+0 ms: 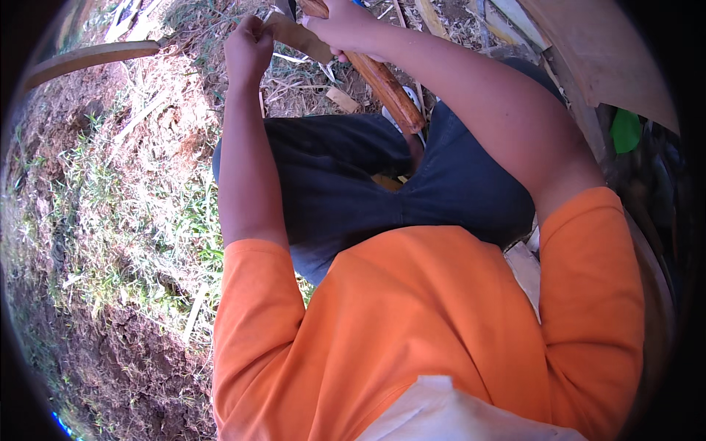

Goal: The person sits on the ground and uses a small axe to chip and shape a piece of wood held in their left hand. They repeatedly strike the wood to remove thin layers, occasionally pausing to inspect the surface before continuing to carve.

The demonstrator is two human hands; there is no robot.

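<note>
At the far edge, left of centre, the left hand (248,51) was pinched on the left end of a flat brown strip (301,38), while the right hand (344,26) lay across a reddish-brown wooden stick (382,88) slanting nearer and rightward; whether its fingers were clamped could not be told. Judged by look, the strip was light, thin and fairly stiff, best pinched at its ends; the stick heavier, rigid, perhaps slick, best held mid-length. No brand, label or writing was legible.

the flat piece (301,40) is left of the wooden stick (386,90).
</note>
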